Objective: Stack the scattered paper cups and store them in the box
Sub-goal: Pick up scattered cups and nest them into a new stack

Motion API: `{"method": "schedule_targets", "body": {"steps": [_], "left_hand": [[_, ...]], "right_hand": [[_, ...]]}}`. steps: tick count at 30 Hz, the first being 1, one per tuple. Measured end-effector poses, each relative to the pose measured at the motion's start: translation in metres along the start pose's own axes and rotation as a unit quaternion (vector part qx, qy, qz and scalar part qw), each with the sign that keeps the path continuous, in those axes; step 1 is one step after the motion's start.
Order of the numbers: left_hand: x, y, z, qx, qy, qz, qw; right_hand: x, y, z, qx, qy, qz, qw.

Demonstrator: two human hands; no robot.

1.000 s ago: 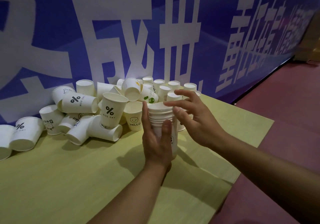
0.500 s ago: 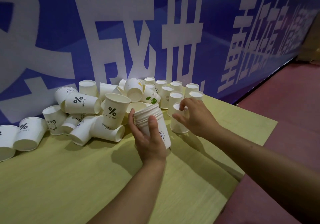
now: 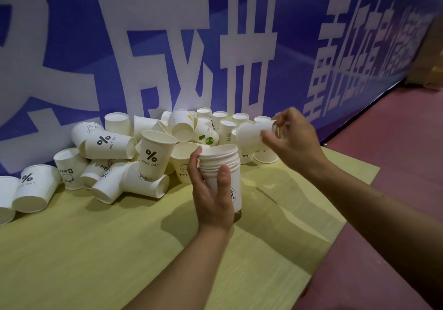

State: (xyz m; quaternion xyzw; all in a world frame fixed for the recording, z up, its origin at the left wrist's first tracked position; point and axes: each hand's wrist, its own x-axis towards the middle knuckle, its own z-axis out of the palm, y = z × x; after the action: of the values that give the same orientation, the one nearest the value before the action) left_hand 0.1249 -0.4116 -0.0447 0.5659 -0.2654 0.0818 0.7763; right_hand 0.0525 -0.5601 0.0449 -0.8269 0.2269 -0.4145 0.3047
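My left hand [image 3: 212, 197] grips a stack of several nested white paper cups [image 3: 224, 166], mouths up, held just above the yellow-green table [image 3: 96, 249]. My right hand [image 3: 296, 142] pinches a single white cup [image 3: 251, 135] by its base, tilted on its side, up and to the right of the stack's mouth. A heap of scattered cups [image 3: 112, 158] lies to the left against the banner, some printed "% NICE DAY" or "HELLO". Several upside-down cups [image 3: 225, 123] stand behind the stack. No box is in view.
A blue banner [image 3: 167, 46] with large white characters rises directly behind the cups. The table's right edge [image 3: 345, 218] drops to a dark red floor [image 3: 395, 154]. More cups [image 3: 31, 187] lie at the far left edge.
My right hand has lifted one cup off the table and turned it on its side above the stack. My left hand has tipped the stack back upright.
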Motion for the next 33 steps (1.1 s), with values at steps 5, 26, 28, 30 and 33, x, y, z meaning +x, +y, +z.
{"method": "schedule_targets", "body": {"steps": [5,26,28,30,33], "left_hand": [[-0.003,0.003,0.001,0.031,-0.074,-0.005,0.997],[-0.008,0.008,0.002,0.11,-0.215,-0.047,0.969],[-0.007,0.008,0.002,0.103,-0.189,-0.043,0.976],[-0.005,0.006,0.002,0.103,-0.138,-0.046,0.984],[-0.001,0.003,0.0,0.13,-0.088,-0.043,0.987]], "right_hand": [[-0.007,-0.018,-0.009,0.127,-0.005,-0.033,0.991],[-0.004,-0.023,-0.007,0.09,-0.223,-0.024,0.97],[-0.007,-0.02,-0.004,0.108,-0.207,-0.021,0.972],[-0.016,-0.015,0.006,0.091,-0.201,-0.046,0.974],[-0.027,-0.007,0.019,0.039,-0.178,-0.078,0.98]]}}
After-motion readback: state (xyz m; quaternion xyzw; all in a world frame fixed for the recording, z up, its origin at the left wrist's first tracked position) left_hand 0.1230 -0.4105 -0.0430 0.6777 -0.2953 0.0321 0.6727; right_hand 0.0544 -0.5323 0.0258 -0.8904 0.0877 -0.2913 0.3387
